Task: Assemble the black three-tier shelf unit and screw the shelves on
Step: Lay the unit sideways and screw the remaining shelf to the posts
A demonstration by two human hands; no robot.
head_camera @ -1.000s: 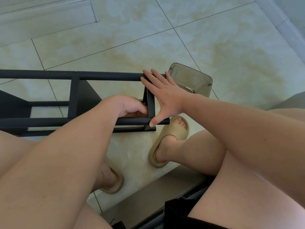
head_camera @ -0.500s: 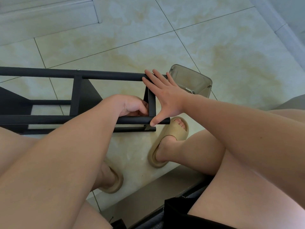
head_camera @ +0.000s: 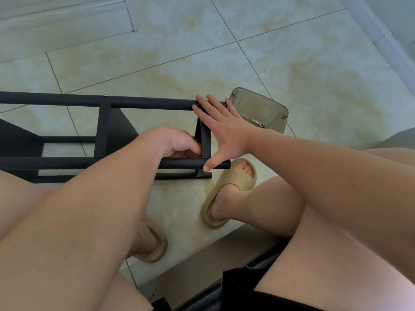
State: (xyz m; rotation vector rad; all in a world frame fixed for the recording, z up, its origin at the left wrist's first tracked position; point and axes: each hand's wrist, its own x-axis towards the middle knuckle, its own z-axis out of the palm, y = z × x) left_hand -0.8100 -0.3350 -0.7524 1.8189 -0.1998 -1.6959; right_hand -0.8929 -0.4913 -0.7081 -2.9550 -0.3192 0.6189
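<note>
1. Black shelf unit (head_camera: 146,104) lies sideways; right hand (head_camera: 224,135) presses its end, fingers straight and spread.
2. Left hand (head_camera: 173,142) curls just inside those fingers; contents hidden.
3. Looks stiff and smooth; grip the tubes.

Matt black metal shelf frame (head_camera: 134,104), glossy marbled floor tiles (head_camera: 314,75), translucent smoky plastic box (head_camera: 258,104), smooth rubbery sandal (head_camera: 235,178)

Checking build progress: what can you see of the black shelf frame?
The shelf frame is matte black, metal by its look, and lies on its side on the floor, running off the left edge. Round tubes run lengthwise, joined by flat crossbars; dark panels sit between. The right hand spans its end, fingers on the far tube, thumb on the near one. The left hand reaches inside, fingers curled.
</note>
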